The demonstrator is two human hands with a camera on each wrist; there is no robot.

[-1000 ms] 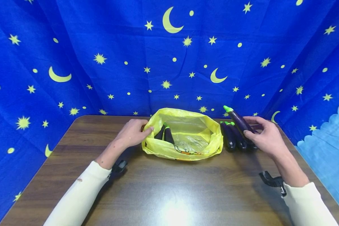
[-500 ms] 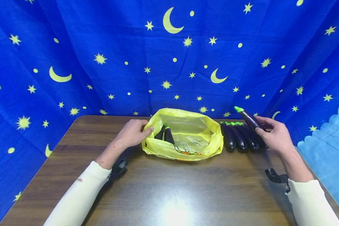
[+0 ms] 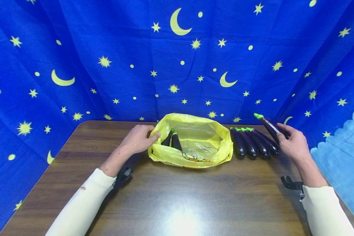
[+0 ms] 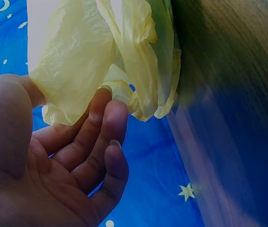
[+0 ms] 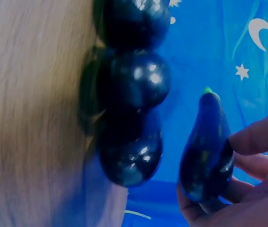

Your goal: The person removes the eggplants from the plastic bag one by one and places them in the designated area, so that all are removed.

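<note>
Bag is yellow w/ orange & dk print; eggplants R of it are dk purple w/ green tops. Table under bag's brn woodgrain; curtain behind bag's blue w/ yellow moons, stars, dots.

Seven long, glossy, dark purple eggplants with green stem ends are visible: four in a row on one brown wood-grain counter, one held eggplant, and two bagged eggplants inside one crinkled yellow plastic bag. Two bare hands show, one left hand and one right hand, plus two cream fabric sleeves.
</note>
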